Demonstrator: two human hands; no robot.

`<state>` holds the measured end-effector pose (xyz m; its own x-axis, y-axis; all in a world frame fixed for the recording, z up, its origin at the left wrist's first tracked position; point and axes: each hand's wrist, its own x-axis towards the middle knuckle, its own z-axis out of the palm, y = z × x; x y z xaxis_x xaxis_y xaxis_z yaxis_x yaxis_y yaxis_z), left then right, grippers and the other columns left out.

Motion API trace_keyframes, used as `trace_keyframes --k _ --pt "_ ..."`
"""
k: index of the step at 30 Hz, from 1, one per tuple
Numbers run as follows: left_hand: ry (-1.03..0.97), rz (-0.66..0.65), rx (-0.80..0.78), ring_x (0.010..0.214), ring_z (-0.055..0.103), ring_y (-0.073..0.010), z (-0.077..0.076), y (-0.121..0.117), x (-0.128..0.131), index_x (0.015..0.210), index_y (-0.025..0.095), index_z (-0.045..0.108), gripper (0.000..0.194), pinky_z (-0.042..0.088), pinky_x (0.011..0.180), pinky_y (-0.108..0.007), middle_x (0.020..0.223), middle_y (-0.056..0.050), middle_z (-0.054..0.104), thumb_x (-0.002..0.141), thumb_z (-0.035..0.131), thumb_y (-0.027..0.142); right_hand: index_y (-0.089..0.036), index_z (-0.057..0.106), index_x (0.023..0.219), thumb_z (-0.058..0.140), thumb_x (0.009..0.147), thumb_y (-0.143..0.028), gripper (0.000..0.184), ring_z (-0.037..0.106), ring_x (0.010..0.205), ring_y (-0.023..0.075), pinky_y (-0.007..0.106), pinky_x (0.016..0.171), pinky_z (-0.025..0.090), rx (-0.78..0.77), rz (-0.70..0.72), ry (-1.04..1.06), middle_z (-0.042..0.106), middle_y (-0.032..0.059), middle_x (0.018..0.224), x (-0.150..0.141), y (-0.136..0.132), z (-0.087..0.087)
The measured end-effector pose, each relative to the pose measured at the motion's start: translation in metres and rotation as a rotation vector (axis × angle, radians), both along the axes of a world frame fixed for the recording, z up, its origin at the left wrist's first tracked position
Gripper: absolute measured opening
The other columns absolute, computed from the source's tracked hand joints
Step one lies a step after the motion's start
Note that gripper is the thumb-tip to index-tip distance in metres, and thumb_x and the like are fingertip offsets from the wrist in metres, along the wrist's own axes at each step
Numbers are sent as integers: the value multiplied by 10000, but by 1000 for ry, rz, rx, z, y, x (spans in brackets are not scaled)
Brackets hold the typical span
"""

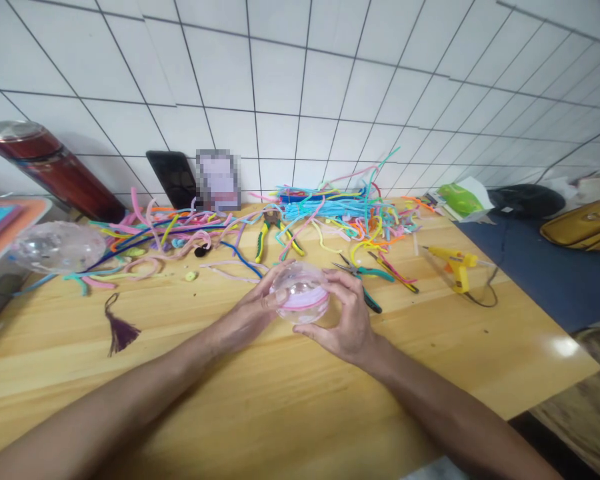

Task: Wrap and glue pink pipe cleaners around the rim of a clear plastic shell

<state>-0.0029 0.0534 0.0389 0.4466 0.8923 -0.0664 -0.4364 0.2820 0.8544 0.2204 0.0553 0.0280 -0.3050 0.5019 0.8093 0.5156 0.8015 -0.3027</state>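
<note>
We are holding one clear ball near the middle of the frame, our left hand curving around its left side and our right hand gripping its right side, thumb low and fingers high. The ball is looking nearly round, so we are finding no clear long axis; its pink band is running crosswise, rising slightly to the right. Just beyond our right hand, teal-handled pliers are lying with their jaws pointing left, and one slim tool with red and yellow handles is lying beside them. Yellow-and-green-handled pliers are resting above the ball, handles toward us, making three hand tools. Fuzzy stems, too tangled for us to count, are crowding the table's back edge. Farther out, we are seeing one purple tassel and a second clear ball at left, one yellow glue gun at right, and one dark red flask leaning in the upper left.
</note>
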Motion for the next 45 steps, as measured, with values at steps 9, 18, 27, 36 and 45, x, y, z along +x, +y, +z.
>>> trace_keyframes --k 9,18,27,36,45 --pt "11 36 63 1506 561 -387 -6 2 2 1563 282 557 814 439 1250 -514 1590 -135 625 868 883 553 -291 464 1510 914 807 -629 901 641 1325 375 612 1101 577 -134 72 86 614 157 1389 1 5 -7" --pt "638 77 756 1657 316 -398 -26 -9 -8 1725 332 245 919 283 1368 -620 1765 -151 331 990 779 468 -238 237 1732 549 1037 -730 907 465 1587 397 631 1270 447 -545 252 16 422 236 1724 12 5 -4" --pt "725 -16 909 1655 284 -407 -27 -5 -6 1744 346 100 934 318 1350 -666 1749 -180 281 1042 700 485 -284 136 1775 593 1057 -642 923 373 1659 344 565 1344 361 -637 385 -155 363 181 1788 35 6 -11" --pt "728 -78 871 1677 226 -432 -20 -5 -12 1752 314 106 928 275 1362 -680 1771 -190 223 1048 681 500 -265 94 1779 619 1042 -625 975 358 1665 359 593 1341 363 -597 426 -130 351 214 1785 33 9 -24" --pt "808 -99 900 1683 226 -419 -15 -3 -14 1757 296 69 924 260 1367 -677 1777 -201 228 1064 669 413 -266 46 1777 654 1056 -551 985 345 1673 352 602 1335 368 -598 425 -119 325 235 1789 32 9 -28"
